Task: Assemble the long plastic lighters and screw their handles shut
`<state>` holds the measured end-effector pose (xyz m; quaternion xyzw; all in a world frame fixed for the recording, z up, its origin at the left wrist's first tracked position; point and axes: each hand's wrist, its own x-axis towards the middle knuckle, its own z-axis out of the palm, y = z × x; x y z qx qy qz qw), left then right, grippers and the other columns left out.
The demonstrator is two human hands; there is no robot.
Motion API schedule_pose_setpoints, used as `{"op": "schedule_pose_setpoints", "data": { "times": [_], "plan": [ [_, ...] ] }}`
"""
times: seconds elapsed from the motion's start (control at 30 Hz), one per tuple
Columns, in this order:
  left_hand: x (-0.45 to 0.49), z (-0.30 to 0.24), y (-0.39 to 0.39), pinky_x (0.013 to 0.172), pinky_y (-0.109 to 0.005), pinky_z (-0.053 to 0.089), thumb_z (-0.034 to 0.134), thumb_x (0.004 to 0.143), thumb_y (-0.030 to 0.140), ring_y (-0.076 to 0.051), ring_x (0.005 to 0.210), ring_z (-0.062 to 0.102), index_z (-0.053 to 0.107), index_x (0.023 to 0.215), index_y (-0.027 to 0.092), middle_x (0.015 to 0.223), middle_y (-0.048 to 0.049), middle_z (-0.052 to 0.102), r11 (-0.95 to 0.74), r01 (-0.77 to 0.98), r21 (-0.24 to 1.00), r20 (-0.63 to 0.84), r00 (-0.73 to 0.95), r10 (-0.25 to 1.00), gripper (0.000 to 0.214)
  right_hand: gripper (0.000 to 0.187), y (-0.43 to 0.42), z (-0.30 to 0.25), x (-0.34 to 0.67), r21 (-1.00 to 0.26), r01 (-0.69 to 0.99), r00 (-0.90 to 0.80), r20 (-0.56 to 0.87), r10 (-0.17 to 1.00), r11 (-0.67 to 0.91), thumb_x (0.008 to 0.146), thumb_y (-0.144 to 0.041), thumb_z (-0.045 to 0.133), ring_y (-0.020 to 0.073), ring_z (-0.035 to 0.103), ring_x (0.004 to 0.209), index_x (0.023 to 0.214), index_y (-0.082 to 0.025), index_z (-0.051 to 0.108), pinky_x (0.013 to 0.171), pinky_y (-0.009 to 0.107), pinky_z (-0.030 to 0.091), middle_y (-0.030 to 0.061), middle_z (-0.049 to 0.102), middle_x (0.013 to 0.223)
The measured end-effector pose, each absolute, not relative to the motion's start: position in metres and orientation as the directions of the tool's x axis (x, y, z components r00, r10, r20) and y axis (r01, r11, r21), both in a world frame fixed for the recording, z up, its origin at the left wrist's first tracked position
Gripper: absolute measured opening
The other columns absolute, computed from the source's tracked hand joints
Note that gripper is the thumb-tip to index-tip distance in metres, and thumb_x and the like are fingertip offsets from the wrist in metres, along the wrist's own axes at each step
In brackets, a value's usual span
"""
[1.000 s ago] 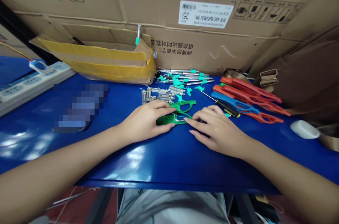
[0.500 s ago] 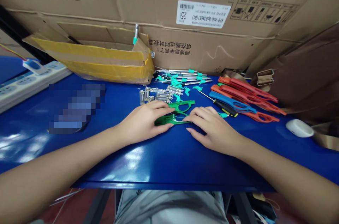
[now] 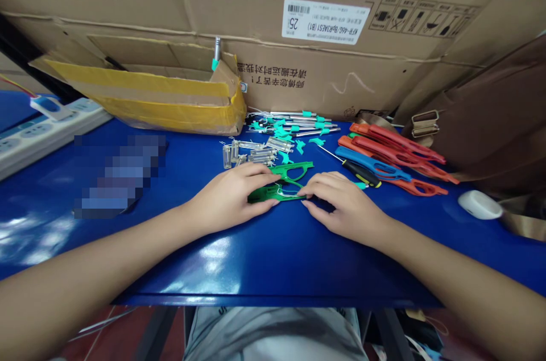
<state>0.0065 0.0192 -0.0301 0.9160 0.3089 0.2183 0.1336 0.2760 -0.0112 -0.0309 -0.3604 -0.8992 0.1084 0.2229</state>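
Note:
A green plastic casing (image 3: 293, 198) lies near the middle of the table, with a looped handle half (image 3: 296, 170) of the same green just behind it. My left hand (image 3: 239, 190) grips the casing's left end between thumb and fingers. At its right end, my right hand (image 3: 341, 202) pinches the edge with thumb and fingertips. A thin white wire (image 3: 280, 189) runs along the inside of the casing. Several clear small parts with wire leads (image 3: 262, 155) sit behind my left hand. A screwdriver (image 3: 360, 172) with a black and yellow handle lies beyond my right hand.
Metal rods with teal ends (image 3: 307, 122) are heaped at the back. Red and blue plastic casings (image 3: 375, 163) lie at right, near a white rounded object (image 3: 480, 204). A yellow-taped carton (image 3: 170, 105), a power strip (image 3: 46, 131) and a blurred-out dark item (image 3: 123, 176) occupy the left.
My right thumb has moved up towards its fingertips at the casing's right end. My left hand keeps its hold. The view has shifted slightly.

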Motion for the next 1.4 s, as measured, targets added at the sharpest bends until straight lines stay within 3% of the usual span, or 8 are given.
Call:
{"op": "schedule_pose_setpoints", "data": {
  "times": [0.47,0.63,0.83,0.97,1.17,1.4],
  "plan": [
    [0.007,-0.031,0.018,0.096,-0.041,0.057,0.065,0.096,0.039,-0.025,0.11,0.067,0.066,0.13,0.019,0.122,-0.0104,0.068,-0.765,0.497,0.411,0.305,0.716,0.628,0.04,0.005,-0.011,-0.026,0.275,-0.431,0.62,-0.614,0.254,0.748,0.655,0.092,-0.017,0.063,0.0168,0.059,0.086,0.09,-0.021,0.06,0.08,0.034,0.038,0.0012,0.065,0.089],
    [0.006,-0.03,0.019,0.096,-0.039,0.057,0.065,0.097,0.038,-0.024,0.11,0.066,0.066,0.129,0.019,0.121,-0.0091,0.068,-0.761,0.497,0.417,0.298,0.716,0.631,0.037,0.012,-0.013,-0.021,0.281,-0.416,0.572,-0.694,0.215,0.688,0.707,0.091,-0.013,0.061,0.0183,0.06,0.094,0.097,-0.022,0.065,0.086,0.037,0.04,0.0031,0.064,0.1],
    [0.007,-0.028,0.017,0.094,-0.037,0.056,0.064,0.097,0.032,-0.022,0.107,0.067,0.068,0.121,0.019,0.117,-0.0078,0.068,-0.776,0.456,0.435,0.303,0.738,0.603,0.028,0.025,-0.009,-0.023,0.285,-0.504,0.532,-0.638,0.291,0.713,0.681,0.096,-0.009,0.051,0.021,0.057,0.105,0.114,-0.021,0.064,0.094,0.038,0.046,0.0076,0.063,0.109],
    [0.007,-0.027,0.017,0.092,-0.037,0.057,0.064,0.097,0.03,-0.023,0.106,0.067,0.068,0.122,0.019,0.115,-0.0078,0.069,-0.786,0.447,0.427,0.316,0.741,0.593,0.027,0.026,-0.006,-0.027,0.287,-0.474,0.549,-0.625,0.315,0.715,0.689,0.098,-0.011,0.05,0.0225,0.056,0.105,0.118,-0.02,0.063,0.095,0.041,0.046,0.0089,0.064,0.111],
    [0.007,-0.027,0.016,0.09,-0.036,0.057,0.066,0.096,0.028,-0.022,0.104,0.069,0.069,0.122,0.019,0.114,-0.0069,0.072,-0.793,0.425,0.438,0.329,0.745,0.581,0.027,0.013,-0.006,-0.026,0.285,-0.416,0.578,-0.662,0.265,0.701,0.702,0.098,-0.017,0.055,0.0211,0.058,0.097,0.105,-0.021,0.065,0.09,0.041,0.044,0.0059,0.065,0.103],
    [0.005,-0.03,0.019,0.09,-0.036,0.055,0.067,0.096,0.029,-0.022,0.102,0.067,0.071,0.12,0.019,0.112,-0.0055,0.076,-0.825,0.396,0.403,0.383,0.746,0.545,0.027,0.011,-0.006,-0.025,0.286,-0.407,0.563,-0.694,0.238,0.679,0.719,0.096,-0.021,0.062,0.0216,0.059,0.101,0.106,-0.021,0.062,0.091,0.04,0.042,0.0055,0.066,0.104]
  ]
}}
